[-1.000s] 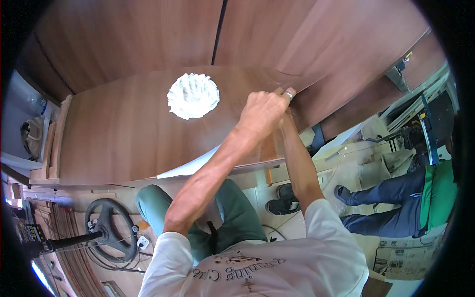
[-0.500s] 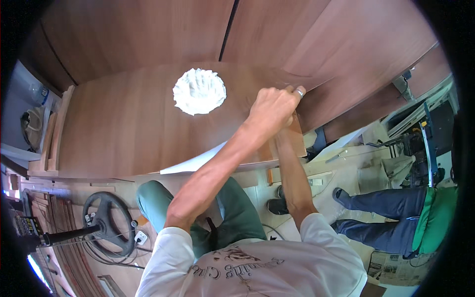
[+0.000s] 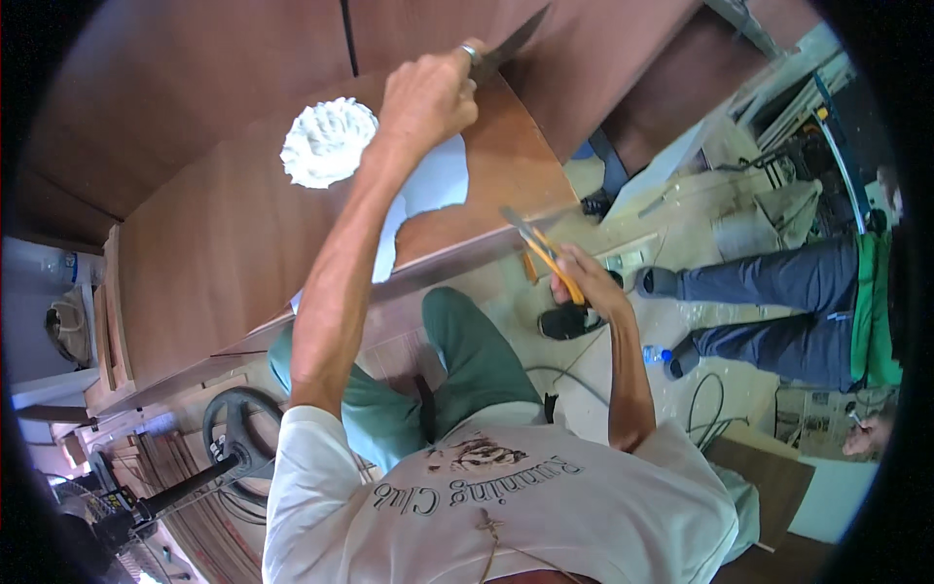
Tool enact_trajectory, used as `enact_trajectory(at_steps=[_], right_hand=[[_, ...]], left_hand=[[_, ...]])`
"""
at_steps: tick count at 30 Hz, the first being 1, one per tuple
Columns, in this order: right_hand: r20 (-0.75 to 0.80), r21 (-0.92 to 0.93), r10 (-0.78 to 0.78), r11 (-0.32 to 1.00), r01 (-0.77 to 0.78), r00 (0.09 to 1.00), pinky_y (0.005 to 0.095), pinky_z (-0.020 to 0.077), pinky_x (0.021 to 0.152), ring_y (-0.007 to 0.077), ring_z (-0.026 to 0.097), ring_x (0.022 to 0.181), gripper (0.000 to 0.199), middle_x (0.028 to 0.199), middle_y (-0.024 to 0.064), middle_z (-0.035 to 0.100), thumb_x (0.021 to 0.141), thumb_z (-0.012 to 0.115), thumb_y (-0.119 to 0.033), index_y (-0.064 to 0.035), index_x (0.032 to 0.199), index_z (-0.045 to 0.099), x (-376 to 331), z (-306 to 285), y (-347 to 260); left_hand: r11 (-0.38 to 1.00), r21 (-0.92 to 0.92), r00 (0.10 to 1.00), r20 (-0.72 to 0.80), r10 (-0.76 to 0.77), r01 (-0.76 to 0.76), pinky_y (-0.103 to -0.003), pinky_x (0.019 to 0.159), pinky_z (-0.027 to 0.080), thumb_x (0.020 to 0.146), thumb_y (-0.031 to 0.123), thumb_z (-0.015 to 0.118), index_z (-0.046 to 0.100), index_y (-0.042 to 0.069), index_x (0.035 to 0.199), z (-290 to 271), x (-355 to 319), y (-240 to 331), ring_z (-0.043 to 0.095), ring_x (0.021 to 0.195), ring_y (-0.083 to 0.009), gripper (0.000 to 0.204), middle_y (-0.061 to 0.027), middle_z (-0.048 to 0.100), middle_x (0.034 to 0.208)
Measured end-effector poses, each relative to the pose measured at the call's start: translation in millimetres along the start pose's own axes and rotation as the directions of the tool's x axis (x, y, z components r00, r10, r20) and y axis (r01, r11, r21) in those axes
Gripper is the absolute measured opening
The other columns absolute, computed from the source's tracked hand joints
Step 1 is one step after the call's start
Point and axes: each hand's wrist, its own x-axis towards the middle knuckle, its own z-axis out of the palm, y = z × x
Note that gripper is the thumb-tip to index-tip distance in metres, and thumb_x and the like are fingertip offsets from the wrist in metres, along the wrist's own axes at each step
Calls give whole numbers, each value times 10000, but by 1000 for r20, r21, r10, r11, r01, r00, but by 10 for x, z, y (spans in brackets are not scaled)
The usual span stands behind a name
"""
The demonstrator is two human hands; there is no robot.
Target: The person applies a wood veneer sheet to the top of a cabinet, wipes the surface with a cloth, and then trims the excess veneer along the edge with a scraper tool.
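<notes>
My left hand (image 3: 428, 102), with a ring on one finger, is closed over the far part of the wood-grain surface (image 3: 219, 214). A dark, pointed, blade-like piece (image 3: 514, 44) sticks out from its fingers; I cannot tell its kind. A white sheet (image 3: 435, 180) with a ragged edge lies under the left wrist, on the bare brown corner of the board (image 3: 516, 156). Off the near edge, my right hand (image 3: 593, 282) grips orange-handled scissors (image 3: 559, 268), grey blades pointing toward the board. Left of the left hand sits a round, white, ruffled piece (image 3: 329, 141).
A steering wheel on a stand (image 3: 238, 438) is at the lower left, beside stacked wooden strips (image 3: 190, 487). On the right is a person in dark trousers (image 3: 769, 350). A blue-capped bottle (image 3: 657, 355) and cables (image 3: 715, 409) lie on the floor.
Both hands were together at the board's right corner. My left hand has moved up and left, my right hand back toward me with the scissors. More white sheet shows, and the view has shifted.
</notes>
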Motion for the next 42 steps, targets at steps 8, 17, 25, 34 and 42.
enact_trajectory(at_steps=[8,17,25,34,42], right_hand=[[-136,-566,-384,786,247,913,283,485,680,114,594,776,311,895,33,642,922,612,-176,-13,1186,582,-418,-326,2023],[-320,-579,-529,766,280,786,414,490,902,390,620,1052,443,1136,264,629,859,594,-254,37,1192,573,2172,323,-306],[-237,-734,-388,673,97,891,435,517,836,373,648,987,475,1074,261,654,805,621,-282,42,1152,605,2503,902,-721],[-245,106,-76,989,105,967,275,434,459,176,586,616,170,727,89,607,843,627,-207,-56,767,611,2789,752,-666],[-167,249,8,968,35,986,351,509,575,207,592,815,189,976,70,645,861,656,-204,-54,976,648,2924,476,-880]], left_hand=[[999,-26,996,83,-44,46,-481,719,494,825,94,606,581,173,1185,42,43,267,636,817,-422,369,-188,686,843],[999,6,995,85,-45,45,-487,734,498,823,93,607,565,173,1178,63,20,365,640,853,-407,366,-189,685,848],[995,45,989,117,-92,87,-516,763,495,807,75,601,575,140,1140,-20,-79,262,640,866,-425,341,-215,679,889],[995,45,985,144,-92,87,-499,768,485,821,95,600,560,165,1165,36,-4,300,624,918,-422,353,-196,686,923],[995,17,985,140,-100,99,-493,789,489,825,113,610,553,163,1172,12,102,359,630,950,-412,356,-190,691,963]])
